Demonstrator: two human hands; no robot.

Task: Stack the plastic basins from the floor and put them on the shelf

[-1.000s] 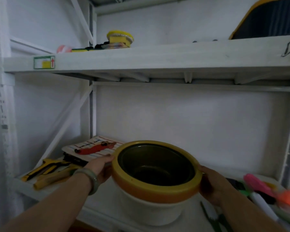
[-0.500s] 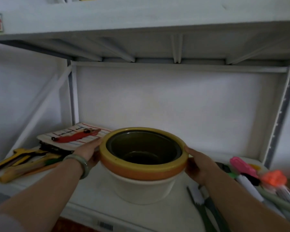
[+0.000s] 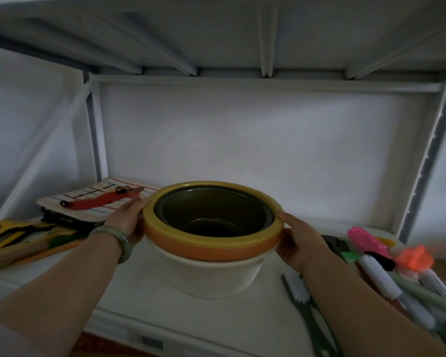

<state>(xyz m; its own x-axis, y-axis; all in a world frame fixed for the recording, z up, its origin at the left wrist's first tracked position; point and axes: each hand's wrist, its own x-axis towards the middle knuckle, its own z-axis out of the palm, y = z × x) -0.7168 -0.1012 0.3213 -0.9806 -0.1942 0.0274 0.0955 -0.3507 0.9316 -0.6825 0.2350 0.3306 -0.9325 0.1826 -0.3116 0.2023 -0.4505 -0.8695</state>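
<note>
The left hand (image 3: pixel 126 219), a pale green bangle (image 3: pixel 119 240) on its wrist, presses flat against the left side of the stack of basins (image 3: pixel 211 243); the right hand (image 3: pixel 298 237) clasps the right side, thumb on the rim. Between them the stack stands upright at the middle of the white shelf (image 3: pixel 144 302): a dark basin nested inside a yellow one, an orange one and a cream one at the bottom. Whether its base touches the shelf is unclear. To the far left lies a striped cloth (image 3: pixel 88 202) with a red tool (image 3: pixel 98 202) on it. Brushes (image 3: pixel 386 274) crowd the right side.
</note>
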